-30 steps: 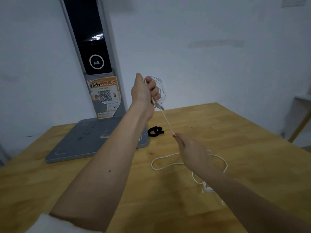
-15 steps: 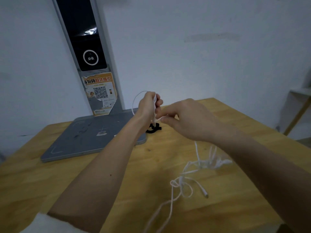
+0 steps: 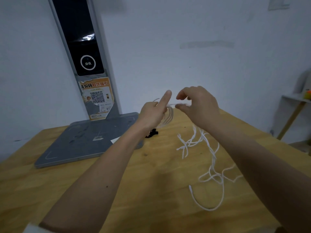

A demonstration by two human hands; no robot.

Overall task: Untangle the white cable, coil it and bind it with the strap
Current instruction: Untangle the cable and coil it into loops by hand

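Observation:
My left hand (image 3: pixel 154 112) is raised above the wooden table (image 3: pixel 84 190) with a few loops of the white cable (image 3: pixel 211 167) hanging from it and its forefinger stretched out. My right hand (image 3: pixel 197 106) is level with it, just to the right, pinching a short taut run of cable between thumb and fingers. The remaining cable falls from under my right wrist and lies tangled on the table, its plug end at the front. The black strap (image 3: pixel 152 133) lies on the table below my left hand, partly hidden by my left wrist.
A grey stand (image 3: pixel 84 140) with a flat base and a tall black-screened column bearing an orange sticker stands at the back left against the white wall. A small shelf (image 3: pixel 296 105) is at the far right, past the table's edge.
My left hand dropped from its high position a second ago. My right hand rose from the table to meet it, dragging the loose cable up and leftward. The view has shifted slightly.

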